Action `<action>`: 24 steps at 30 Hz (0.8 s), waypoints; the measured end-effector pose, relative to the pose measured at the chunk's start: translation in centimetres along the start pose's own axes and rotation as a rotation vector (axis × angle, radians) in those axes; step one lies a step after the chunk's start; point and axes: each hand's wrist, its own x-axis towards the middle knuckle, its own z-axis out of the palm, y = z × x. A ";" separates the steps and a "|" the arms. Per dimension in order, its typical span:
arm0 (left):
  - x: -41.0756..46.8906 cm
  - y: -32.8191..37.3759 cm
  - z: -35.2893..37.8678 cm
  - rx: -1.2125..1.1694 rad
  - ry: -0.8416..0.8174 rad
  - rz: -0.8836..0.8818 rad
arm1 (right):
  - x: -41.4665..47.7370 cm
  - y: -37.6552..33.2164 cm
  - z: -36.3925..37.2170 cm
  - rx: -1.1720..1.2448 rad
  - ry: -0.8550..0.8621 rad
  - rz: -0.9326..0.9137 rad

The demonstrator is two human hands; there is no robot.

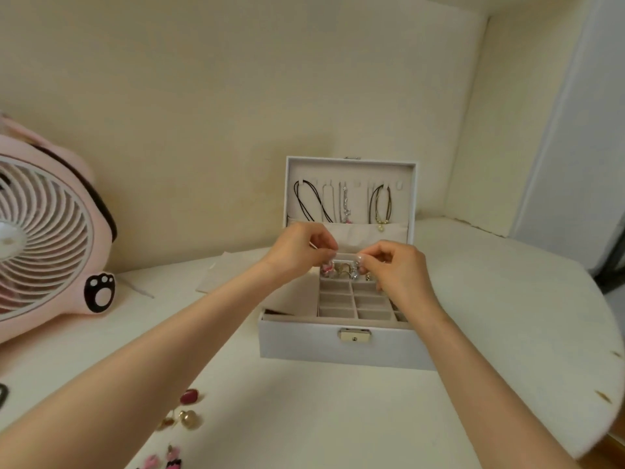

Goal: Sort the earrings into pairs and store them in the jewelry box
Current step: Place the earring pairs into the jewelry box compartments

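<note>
A white jewelry box (304, 343) stands open in the middle of the table, its lid upright with necklaces (345, 204) hanging inside. Both hands hover over its back row of compartments. My left hand (297, 248) pinches a small pink earring (327, 268) between thumb and fingertips. My right hand (395, 265) pinches a small silver earring (355, 270). Several earrings lie in the back compartments under the hands; the front compartments (355, 301) look empty. Loose earrings lie near the table's front left: a dark red one (188, 397), gold ones (187, 418) and pink ones (169, 460).
A pink desk fan (44, 238) with a paw-print foot stands at the left. A paper sheet (220, 275) lies behind my left arm. The white round table (507, 316) ends in a curved edge at right; walls close off the back.
</note>
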 end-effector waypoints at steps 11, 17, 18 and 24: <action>0.4 -1.4 0.9 -0.068 -0.020 -0.062 | 0.2 0.5 -0.1 0.090 0.053 0.055; 0.1 -1.2 1.8 0.016 -0.062 -0.008 | 0.0 0.3 -0.1 0.063 0.047 0.066; 0.1 -1.2 1.9 0.055 -0.049 0.007 | 0.0 0.2 -0.1 0.070 0.044 0.071; -0.1 -1.0 2.4 0.156 -0.029 0.051 | -0.2 -0.2 -0.2 0.092 0.035 0.078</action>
